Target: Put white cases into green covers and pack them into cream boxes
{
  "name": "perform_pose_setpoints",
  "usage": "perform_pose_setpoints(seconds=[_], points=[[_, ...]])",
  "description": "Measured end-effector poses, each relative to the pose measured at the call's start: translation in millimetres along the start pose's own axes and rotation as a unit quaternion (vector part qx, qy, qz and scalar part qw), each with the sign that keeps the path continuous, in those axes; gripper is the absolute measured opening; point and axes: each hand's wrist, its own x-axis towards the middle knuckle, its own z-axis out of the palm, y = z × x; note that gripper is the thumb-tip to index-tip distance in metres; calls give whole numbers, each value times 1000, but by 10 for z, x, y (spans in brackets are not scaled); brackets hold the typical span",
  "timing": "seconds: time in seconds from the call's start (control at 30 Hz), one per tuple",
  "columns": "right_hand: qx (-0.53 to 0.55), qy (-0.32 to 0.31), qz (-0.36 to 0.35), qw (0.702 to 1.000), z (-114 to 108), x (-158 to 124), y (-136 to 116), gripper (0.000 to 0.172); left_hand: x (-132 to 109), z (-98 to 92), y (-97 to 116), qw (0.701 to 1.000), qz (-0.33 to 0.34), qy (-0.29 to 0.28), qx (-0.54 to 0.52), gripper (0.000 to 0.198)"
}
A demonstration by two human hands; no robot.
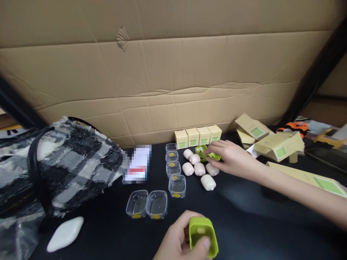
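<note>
Nearest us, our left hand (176,240) curls tightly around a green case (203,234), both cut off by the frame's edge. Clear tubs (176,185) stand open, showing only yellow stickers. Our right hand (230,159) lays bent fingers on a second green piece (207,153) beside pink cases (199,168); whether it grips, we cannot tell.

No legible text. Green labels on small boxes (193,137), yellow stickers on clear trays (177,186) were too small to read; white card (137,164) was blurred.
</note>
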Motion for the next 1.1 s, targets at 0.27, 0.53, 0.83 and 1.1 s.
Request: perform_pose_setpoints(seconds=[0.27,0.53,0.83,1.1], points=[[-32,-49,90,994,113,-172,-158,7,48,-119,1,989,21,-52,-136,63],[47,-35,143,988,145,-269,55,17,73,-73,-9,982,7,-58,-177,57],[279,48,-31,959,-69,-529,-504,39,59,-38,127,976,-37,-43,-212,32],[285,41,-124,949,195,-637,-683,44,62,-77,129,972,-67,-60,-217,37]])
